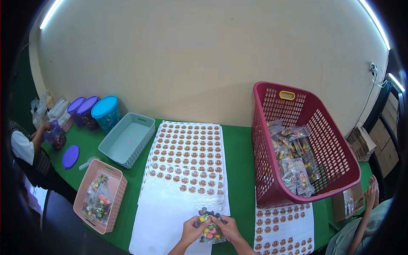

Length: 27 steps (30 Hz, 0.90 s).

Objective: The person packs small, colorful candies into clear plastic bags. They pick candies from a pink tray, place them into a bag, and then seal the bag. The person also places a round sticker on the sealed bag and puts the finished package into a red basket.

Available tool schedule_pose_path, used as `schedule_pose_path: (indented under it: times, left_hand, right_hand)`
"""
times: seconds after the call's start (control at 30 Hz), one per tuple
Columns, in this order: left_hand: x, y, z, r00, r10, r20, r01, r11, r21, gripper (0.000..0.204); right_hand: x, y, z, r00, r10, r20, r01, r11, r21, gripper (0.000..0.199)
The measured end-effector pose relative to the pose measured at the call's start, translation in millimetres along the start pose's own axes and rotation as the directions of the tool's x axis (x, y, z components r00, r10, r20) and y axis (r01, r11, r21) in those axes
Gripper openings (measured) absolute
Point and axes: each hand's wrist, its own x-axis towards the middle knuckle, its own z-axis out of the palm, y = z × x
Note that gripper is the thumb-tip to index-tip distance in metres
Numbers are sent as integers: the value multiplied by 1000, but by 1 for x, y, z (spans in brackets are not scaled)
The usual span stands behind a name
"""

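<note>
A clear zip bag of colourful candies (211, 233) rests near the front edge of the table, over the white lower part of a sticker sheet. My left hand (192, 230) grips its left side, while my right hand (230, 228) holds the opposite side. Both thumbs press toward the middle of the bag's front, where a small round brown sticker (209, 218) shows between them. The sticker sheets (187, 146) lie stacked beyond the bag, with rows of round brown labels; the top sheet's lower rows are bare.
A tall maroon basket (306, 193) full of filled bags stands right, beside another sticker sheet (282, 233). Left are a pink basket (114, 208) with bags, a grey-green basket (127, 142) and lidded tubs (106, 112). People work at both sides; one holds a purple tub (55, 136).
</note>
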Motion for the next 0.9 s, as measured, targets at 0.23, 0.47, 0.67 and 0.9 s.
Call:
schedule_pose_path:
  times: [0.23, 0.47, 0.67, 0.9]
  left_hand:
    - [8, -18, 9, 996, 13, 84, 1, 985, -170, 26]
    - [-6, -3, 3, 997, 21, 72, -5, 976, -220, 23]
    - [-23, 16, 0, 987, 139, 76, -129, 983, -130, 9]
    - [-36, -5, -4, 978, 138, 158, -142, 990, 14, 17]
  right_hand:
    - [11, 18, -21, 996, -62, 69, 65, 997, -39, 21]
    - [-19, -3, -40, 944, 250, 213, -112, 855, -506, 35]
    - [-42, 9, -12, 959, -153, 240, 137, 987, 80, 20]
    - [-45, -5, -16, 855, -129, 502, 141, 990, 15, 38]
